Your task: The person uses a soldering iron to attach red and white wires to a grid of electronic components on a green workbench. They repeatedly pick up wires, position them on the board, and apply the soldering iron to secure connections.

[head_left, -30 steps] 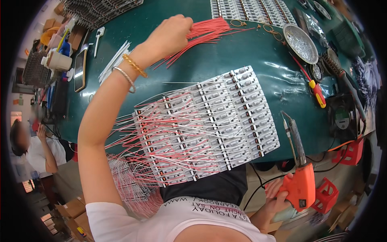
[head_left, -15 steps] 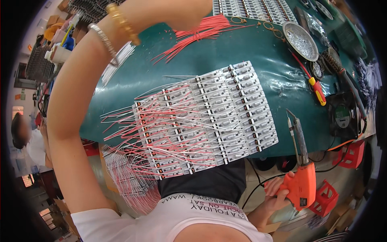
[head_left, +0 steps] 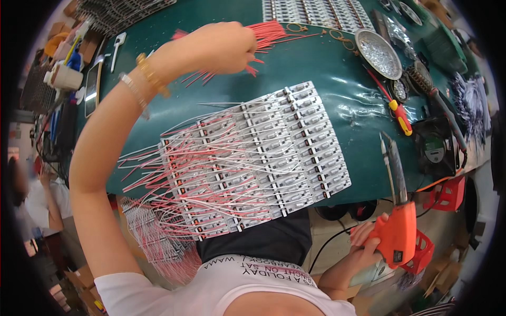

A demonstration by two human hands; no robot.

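Note:
My left hand is closed over the pile of thin red wires on the table's far side. Red wire ends show below its fingers and a blurred red bundle beyond the wrist, so it seems to grip some red wires; the fingertips are hidden. In my right hand is an orange soldering gun, its metal barrel and thin feed tube pointing up and away. Between my arms lies a panel of small light-grey circuit modules in rows. Red and white wires trail from its left part; its right columns bear no wires.
Another module panel lies at the back. To the right are a round metal dish, a red-and-yellow screwdriver and a small black fan. Wired modules hang below the table edge at left. Another person is far left.
My left hand has come nearer over the red wires, its fist now in full view. The soldering gun has shifted slightly up. The whole view has moved a little.

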